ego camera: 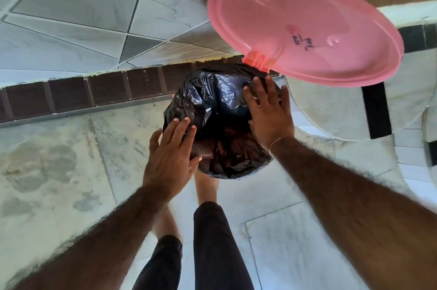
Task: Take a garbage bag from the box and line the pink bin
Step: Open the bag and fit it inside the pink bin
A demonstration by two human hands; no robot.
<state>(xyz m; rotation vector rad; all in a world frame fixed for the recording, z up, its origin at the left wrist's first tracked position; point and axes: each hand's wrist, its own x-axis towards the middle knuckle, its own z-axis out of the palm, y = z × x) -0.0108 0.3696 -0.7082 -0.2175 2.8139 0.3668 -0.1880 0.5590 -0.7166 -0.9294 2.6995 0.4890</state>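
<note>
A black garbage bag point(212, 100) is spread over the mouth of the pink bin and hangs down inside it, hiding the rim and almost all of the body. The bin's pink lid point(305, 27) stands swung up and back on its hinge. My left hand point(170, 157) lies flat, fingers apart, on the bag's near left edge. My right hand point(269, 112) rests flat with spread fingers on the bag's right edge. Neither hand grips anything. No box is in view.
The bin stands on a pale marble floor point(71, 159) against a dark brown skirting point(82, 93) below a tiled wall. A white round object with a black stripe point(369, 110) sits just right of the bin. My legs and bare feet are directly below it.
</note>
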